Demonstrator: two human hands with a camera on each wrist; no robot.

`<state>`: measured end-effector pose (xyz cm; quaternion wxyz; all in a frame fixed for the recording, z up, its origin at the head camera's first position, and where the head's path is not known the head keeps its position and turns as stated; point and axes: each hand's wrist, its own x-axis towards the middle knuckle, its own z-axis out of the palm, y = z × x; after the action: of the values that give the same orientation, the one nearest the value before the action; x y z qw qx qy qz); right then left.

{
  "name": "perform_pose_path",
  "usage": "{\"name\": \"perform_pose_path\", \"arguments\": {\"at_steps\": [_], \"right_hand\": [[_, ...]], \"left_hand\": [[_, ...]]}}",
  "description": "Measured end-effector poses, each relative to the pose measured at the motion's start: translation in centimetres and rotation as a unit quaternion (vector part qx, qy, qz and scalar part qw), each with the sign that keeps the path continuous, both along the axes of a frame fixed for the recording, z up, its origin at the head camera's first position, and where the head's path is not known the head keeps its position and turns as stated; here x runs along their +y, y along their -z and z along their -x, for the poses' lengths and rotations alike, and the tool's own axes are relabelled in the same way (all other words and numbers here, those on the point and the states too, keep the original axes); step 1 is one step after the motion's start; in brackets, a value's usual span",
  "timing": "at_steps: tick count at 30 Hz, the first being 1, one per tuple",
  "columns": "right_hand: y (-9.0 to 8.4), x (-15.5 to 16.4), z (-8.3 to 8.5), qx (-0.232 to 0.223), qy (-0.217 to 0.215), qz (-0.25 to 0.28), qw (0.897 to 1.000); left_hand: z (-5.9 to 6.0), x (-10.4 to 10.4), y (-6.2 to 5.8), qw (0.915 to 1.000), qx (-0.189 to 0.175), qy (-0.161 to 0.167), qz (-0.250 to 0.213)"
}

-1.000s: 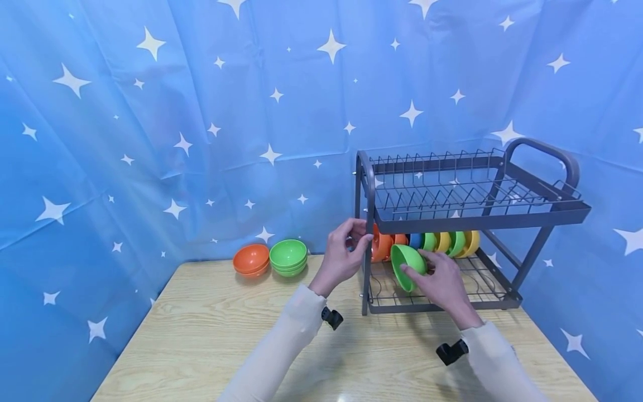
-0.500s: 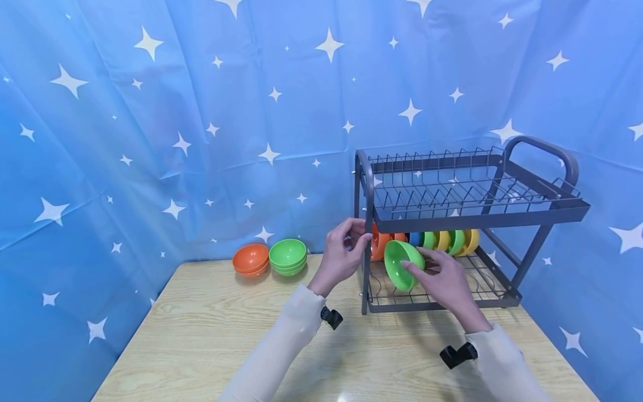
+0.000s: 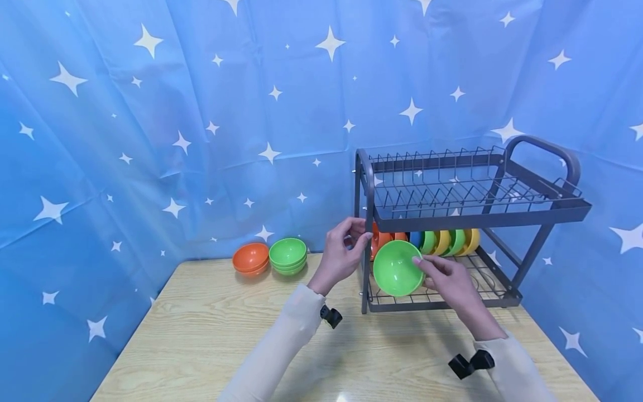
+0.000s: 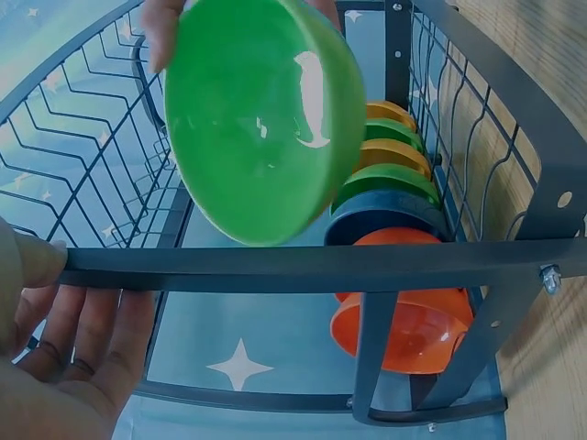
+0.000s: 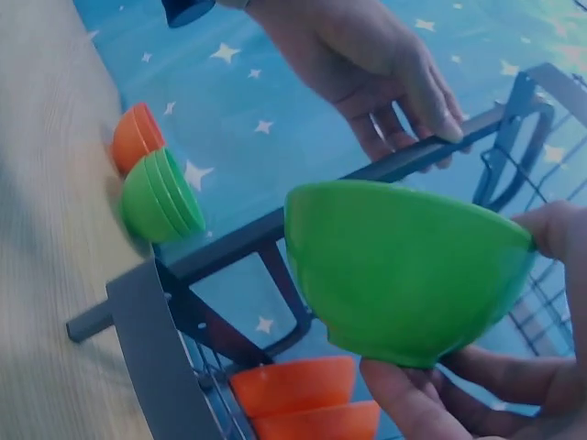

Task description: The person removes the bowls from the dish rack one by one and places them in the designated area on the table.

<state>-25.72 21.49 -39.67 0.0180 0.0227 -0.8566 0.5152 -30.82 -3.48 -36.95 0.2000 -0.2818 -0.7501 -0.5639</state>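
Green bowl (image 3: 395, 267) held by right hand (image 3: 449, 279) in front of the dish rack (image 3: 522, 215), at the level of the lower shelf's left end, clear of the shelf wires. Bowl tipped on edge, hollow turned toward the head camera, rim gripped at its right side: thumb over the rim edge, fingers (image 5: 431, 403) curled under and behind the outer wall, as seen in the right wrist view. Bowl's body thus to the left of the gripping hand, jutting out past the fingertips. Right forearm angled up from the lower right, sleeve to the wrist, palm turned leftward.

Left hand (image 3: 344, 254) closed round the front left upright of the rack, just below the upper shelf's front bar (image 4: 303, 268); fingers wrapped over the metal, thumb on the near side. Left forearm rising from the lower centre of the table (image 3: 211, 329). Held bowl just to the right of this hand, the two apart.

Behind the held bowl, row of bowls standing on edge in the lower shelf: orange bowls (image 4: 404, 321) nearest the left end, then blue, green and yellow ones toward the right. Upper shelf of bare wire dividers. On the table, well to the left of the rack: orange stack (image 3: 250, 259) and green stack (image 3: 288, 255), touching side by side near the blue starred backdrop (image 3: 176, 123).
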Motion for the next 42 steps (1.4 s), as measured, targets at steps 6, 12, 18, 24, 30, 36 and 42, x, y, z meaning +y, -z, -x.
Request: {"name": "perform_pose_path", "arguments": {"at_steps": [6, 12, 18, 24, 30, 36, 42], "right_hand": [[0.2, 0.1, -0.3, -0.036, -0.007, 0.026, 0.999], [0.5, -0.1, -0.5, -0.050, -0.034, 0.091, 0.994], [0.4, -0.5, -0.9, -0.071, -0.067, 0.174, 0.980], [0.2, -0.9, -1.2, -0.085, -0.095, 0.211, 0.969], [0.3, -1.3, -1.5, -0.106, -0.128, 0.236, 0.957], [0.7, -2.0, -1.6, -0.129, -0.171, 0.245, 0.946], [1.2, -2.5, -1.8, -0.145, -0.211, 0.268, 0.929]], "left_hand": [[0.1, 0.1, 0.1, 0.9999, 0.010, -0.003, 0.012], [0.1, -0.4, -0.1, 0.9995, -0.011, 0.007, 0.029], [-0.1, -2.2, -0.6, 0.9957, -0.028, 0.012, 0.088], [-1.0, -4.3, -0.8, 0.9884, -0.017, 0.026, 0.149], [-2.8, -5.7, -0.5, 0.9753, 0.046, 0.027, 0.215], [-4.8, -6.4, -0.1, 0.9568, 0.120, 0.051, 0.260], [-6.8, -6.3, 0.2, 0.9339, 0.175, 0.084, 0.301]]}}
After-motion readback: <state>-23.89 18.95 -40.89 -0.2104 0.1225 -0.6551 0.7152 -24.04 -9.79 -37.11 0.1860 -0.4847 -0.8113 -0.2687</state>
